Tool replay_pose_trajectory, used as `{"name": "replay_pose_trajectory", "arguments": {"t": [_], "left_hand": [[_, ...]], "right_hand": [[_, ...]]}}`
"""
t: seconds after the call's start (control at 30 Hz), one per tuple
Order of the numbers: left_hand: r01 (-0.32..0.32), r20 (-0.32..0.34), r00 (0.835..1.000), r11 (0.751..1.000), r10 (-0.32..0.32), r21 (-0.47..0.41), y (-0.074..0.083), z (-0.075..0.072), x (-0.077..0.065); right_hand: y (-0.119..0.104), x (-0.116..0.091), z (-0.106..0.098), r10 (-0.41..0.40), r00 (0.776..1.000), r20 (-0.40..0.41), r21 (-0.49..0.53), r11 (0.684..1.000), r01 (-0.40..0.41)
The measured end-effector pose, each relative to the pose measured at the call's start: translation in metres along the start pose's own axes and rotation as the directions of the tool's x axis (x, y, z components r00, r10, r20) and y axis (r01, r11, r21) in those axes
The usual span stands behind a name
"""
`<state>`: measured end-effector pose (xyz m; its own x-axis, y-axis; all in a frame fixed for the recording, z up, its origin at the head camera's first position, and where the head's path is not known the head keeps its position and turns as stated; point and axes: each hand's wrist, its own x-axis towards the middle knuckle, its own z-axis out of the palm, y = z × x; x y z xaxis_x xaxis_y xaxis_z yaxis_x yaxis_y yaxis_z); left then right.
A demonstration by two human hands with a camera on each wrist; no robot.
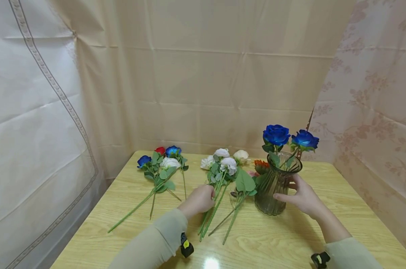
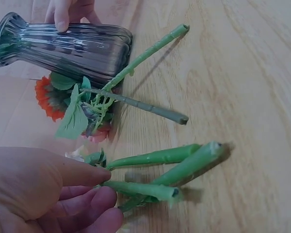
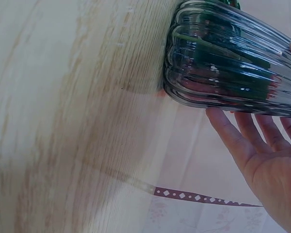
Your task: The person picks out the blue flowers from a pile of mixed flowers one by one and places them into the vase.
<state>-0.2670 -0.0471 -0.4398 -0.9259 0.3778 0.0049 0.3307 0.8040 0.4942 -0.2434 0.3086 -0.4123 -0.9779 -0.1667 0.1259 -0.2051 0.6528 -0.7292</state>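
My left hand [image 1: 199, 200] pinches a green stem [image 2: 140, 188] between thumb and fingers, low on the bunch of white flowers [image 1: 228, 166]. Other thick stems lie right beside it on the wood. On the right stands a ribbed, smoky glass vase [image 1: 270, 198], upright, with two blue roses [image 1: 276, 135] rising from its mouth. My right hand [image 1: 304, 196] holds the vase from its right side, thumb across the front. In the right wrist view, the fingers [image 3: 228, 131] lie along the glass.
At the left lie blue roses [image 1: 144, 161], a red flower [image 1: 160, 150] and a white rose [image 1: 170, 163], one long stem pointing frontward. An orange flower [image 1: 261, 164] and leafy stems [image 1: 236, 215] lie close to the vase. Curtains surround the wooden table [image 1: 273, 246].
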Motion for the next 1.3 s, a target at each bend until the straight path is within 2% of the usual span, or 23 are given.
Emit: {"name": "replay_pose_trajectory", "arguments": {"t": [0.4,0.53,0.9,1.17,1.3], "left_hand": [[-0.028,-0.017,0.999,0.999,0.028,0.03,0.0,-0.002,-0.001],[-0.021,-0.02,1.0,1.0,0.021,0.012,-0.001,-0.005,0.001],[0.033,-0.044,0.998,0.997,-0.036,-0.072,0.001,-0.025,-0.005],[0.036,-0.089,0.995,0.999,-0.037,-0.014,0.002,-0.046,-0.014],[0.036,-0.132,0.991,0.999,-0.033,0.016,0.0,-0.057,-0.019]], "right_hand": [[0.001,0.001,0.001,0.007,1.0,0.001,-0.01,1.0,-0.007],[0.002,0.001,0.001,0.012,1.0,0.002,-0.019,1.0,-0.012],[0.0,0.0,0.0,0.025,1.0,0.004,-0.026,0.999,-0.025],[0.0,-0.001,0.001,0.009,1.0,0.003,-0.014,1.0,-0.009],[0.0,-0.001,0.001,0.012,1.0,0.0,-0.023,1.0,-0.012]]}}
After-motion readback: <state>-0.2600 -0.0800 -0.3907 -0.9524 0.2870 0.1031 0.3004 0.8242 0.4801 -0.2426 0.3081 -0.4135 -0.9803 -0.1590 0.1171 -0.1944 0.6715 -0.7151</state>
